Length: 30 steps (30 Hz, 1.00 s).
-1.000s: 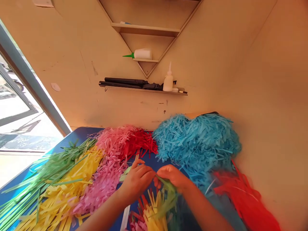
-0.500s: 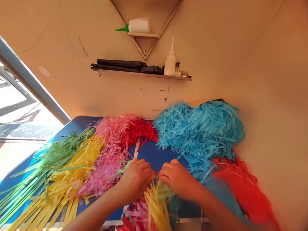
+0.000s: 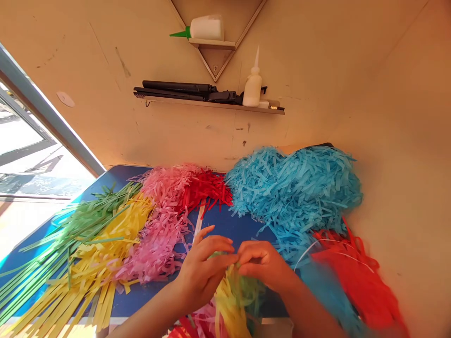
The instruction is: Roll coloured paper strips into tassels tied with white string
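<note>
Head view: we saw both hands meeting over the near edge of the blue table [image 3: 229,225]. The left hand [image 3: 202,274] and right hand [image 3: 266,267] were each closed in a fingertip pinch on the top of one strip bundle [image 3: 229,305] of yellow, green and pink. The bundle hung from the pinch toward the body, long axis near-far, just below both hands and about equally near each. The pink pile [image 3: 158,246] sat left, the blue pile [image 3: 299,188] beyond right.

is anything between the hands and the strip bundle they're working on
Nothing visible does: the left hand and right hand both pinch the top of the green and yellow strip bundle directly.
</note>
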Each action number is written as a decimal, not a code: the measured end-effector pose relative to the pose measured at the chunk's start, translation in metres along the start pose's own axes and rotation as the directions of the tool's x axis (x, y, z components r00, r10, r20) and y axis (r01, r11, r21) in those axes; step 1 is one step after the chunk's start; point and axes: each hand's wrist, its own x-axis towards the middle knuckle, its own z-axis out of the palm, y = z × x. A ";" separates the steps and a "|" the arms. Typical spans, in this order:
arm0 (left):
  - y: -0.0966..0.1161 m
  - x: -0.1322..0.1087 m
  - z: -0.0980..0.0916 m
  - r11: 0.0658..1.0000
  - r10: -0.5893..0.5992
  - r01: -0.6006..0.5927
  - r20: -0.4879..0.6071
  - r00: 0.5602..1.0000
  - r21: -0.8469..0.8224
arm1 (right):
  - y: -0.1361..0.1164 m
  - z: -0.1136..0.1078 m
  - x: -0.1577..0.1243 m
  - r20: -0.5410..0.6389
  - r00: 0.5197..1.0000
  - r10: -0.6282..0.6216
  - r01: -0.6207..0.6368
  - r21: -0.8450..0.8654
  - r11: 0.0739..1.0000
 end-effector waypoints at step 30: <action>-0.018 -0.009 -0.006 0.630 -0.777 0.605 -0.382 0.501 -0.487 | 0.063 -0.080 0.032 -0.591 0.802 0.088 -0.553 -0.678 0.484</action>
